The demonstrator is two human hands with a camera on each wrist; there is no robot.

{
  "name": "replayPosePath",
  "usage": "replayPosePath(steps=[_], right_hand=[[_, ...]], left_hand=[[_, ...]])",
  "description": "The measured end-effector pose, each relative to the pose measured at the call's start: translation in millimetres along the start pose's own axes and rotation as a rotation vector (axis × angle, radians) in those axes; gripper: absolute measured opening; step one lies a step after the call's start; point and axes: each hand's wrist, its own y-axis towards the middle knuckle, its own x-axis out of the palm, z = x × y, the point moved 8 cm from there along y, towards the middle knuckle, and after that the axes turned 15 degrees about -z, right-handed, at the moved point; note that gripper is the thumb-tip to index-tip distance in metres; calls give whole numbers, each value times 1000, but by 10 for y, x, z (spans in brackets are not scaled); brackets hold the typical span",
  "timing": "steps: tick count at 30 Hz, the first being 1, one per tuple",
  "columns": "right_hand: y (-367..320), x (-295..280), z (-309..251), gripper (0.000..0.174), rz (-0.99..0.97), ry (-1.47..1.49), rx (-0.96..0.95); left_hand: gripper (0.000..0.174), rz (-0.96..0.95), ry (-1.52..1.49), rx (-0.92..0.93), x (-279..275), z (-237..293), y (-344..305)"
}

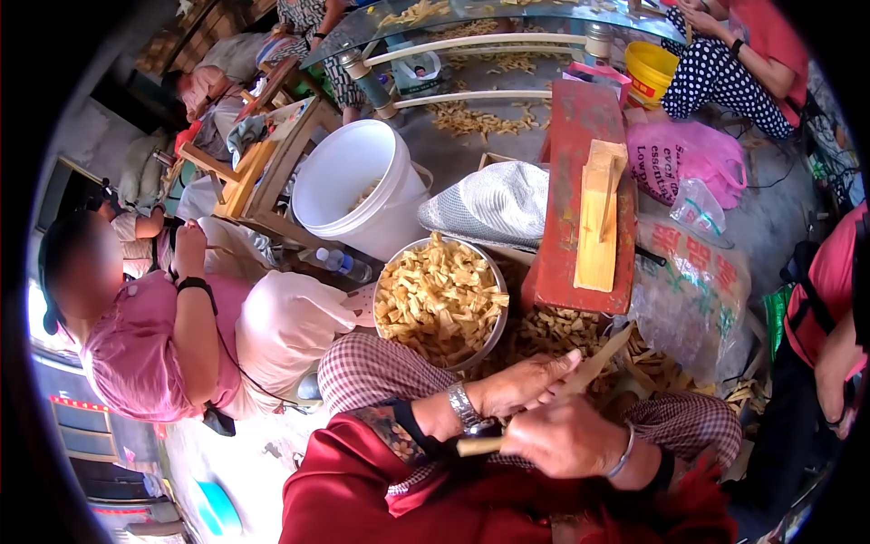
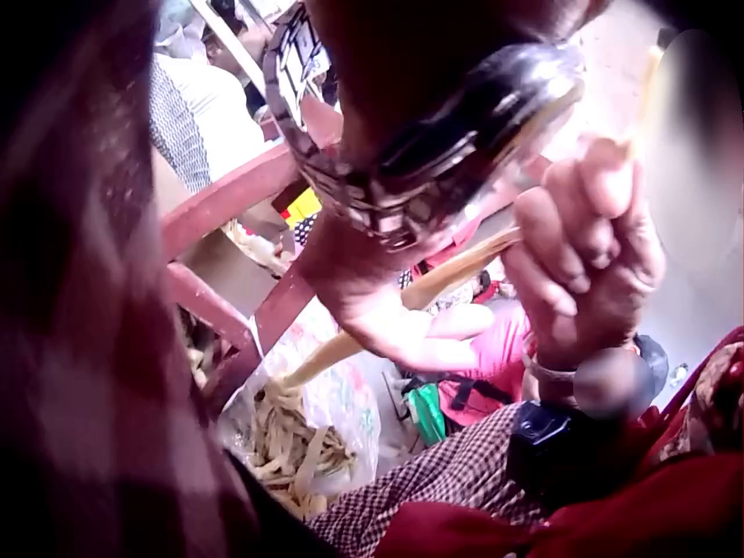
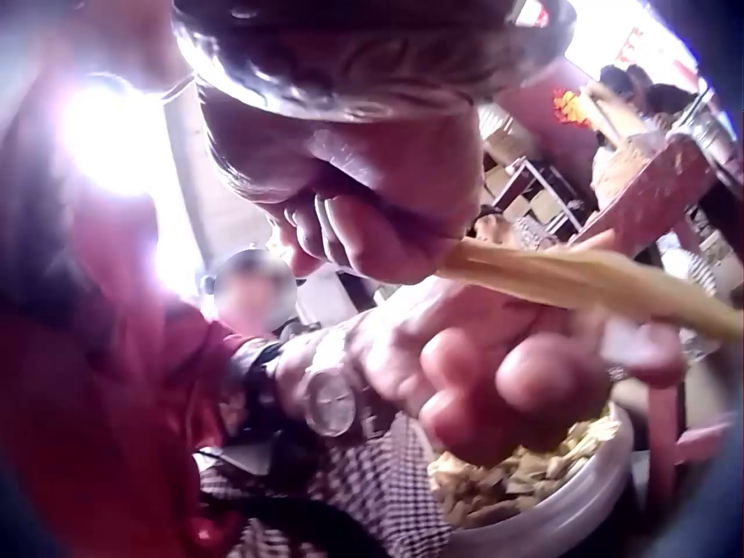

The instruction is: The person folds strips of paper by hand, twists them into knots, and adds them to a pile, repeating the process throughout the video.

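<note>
Red clothing (image 1: 399,480): bunched on the near side of both sets of fingers, over checked trousers (image 1: 367,372).
Left hand (image 1: 521,385): fingers loosely bent, not tightly closed, with the strip running between them and the thumb; a metal watch (image 1: 467,408) sits on the wrist behind them.
Right hand (image 1: 562,438): curled into a fist around the strip, fingers folded in towards the palm; a bangle (image 1: 623,451) circles the wrist.
Pale strip (image 1: 598,363): long and narrow, reaching from the right fist across the left fingers and sticking out beyond them.
Short pale end (image 1: 480,446): juts from the other side of the right fist; whether it belongs to the same strip, I cannot tell.
Bowl (image 1: 497,343): beyond the left fingers and to their left, heaped with folded pieces (image 1: 435,295).
Loose pieces (image 1: 562,335): spread just past the fingers, low down by the bench.
Red bench (image 1: 555,272): straight ahead of the fingers, a wooden board (image 1: 594,263) lying on top.
White bucket (image 1: 390,218): farther off than the bowl, with a plastic bottle (image 1: 344,265) near its base.
Clear plastic bag (image 1: 689,299): ahead and to the right of the fingers, beside the bench.
</note>
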Motion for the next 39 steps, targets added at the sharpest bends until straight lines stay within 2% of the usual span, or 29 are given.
replayPosePath(steps=[1,2,3,5,8,9,11,12,13,15,18,21,22,26,29,30,32,35,39], right_hand=[[17,121,-58,20,-63,14,-10],[9,284,-48,21,-54,82,-48],[13,367,-62,21,-56,97,-63],[25,413,-28,20,-52,137,-79],[-16,77,41,18,182,150,2],[-93,-81,95,11,330,125,13],[-342,-304,366,16,631,339,282],[-417,-407,462,21,756,414,343],[-437,-514,447,20,794,298,323],[-396,-622,393,21,818,-163,228],[-370,-576,570,23,873,92,360],[-430,-457,855,26,681,573,635],[-396,-472,868,28,708,640,596],[-392,-408,938,30,523,775,634],[-405,-419,928,29,491,740,628],[-427,-352,975,29,404,812,659],[-389,-429,897,28,437,626,565],[-300,-559,678,29,450,411,362],[-309,-629,571,35,481,304,273]], left_hand=[[61,17,-178,-112,76,-16,-16],[56,-91,-211,-99,230,128,-62],[51,-62,-332,-61,267,98,-30],[40,-138,-366,-26,210,145,1],[25,37,-241,-27,-17,156,-29],[24,35,-152,101,-19,306,-63],[22,32,30,351,26,613,-216],[18,-63,1,291,61,581,-203],[16,-58,20,224,121,735,-270],[16,9,95,240,118,808,-335],[12,209,519,379,100,1039,-486],[15,473,1111,765,158,1261,-740],[16,533,1162,582,154,1285,-782],[14,594,1314,642,278,1364,-860],[20,467,1242,711,255,1338,-796],[19,439,1180,663,201,1315,-767],[16,385,1057,563,109,1247,-723],[12,139,13,678,11,1107,-582],[25,-148,-203,657,169,1218,-597]])
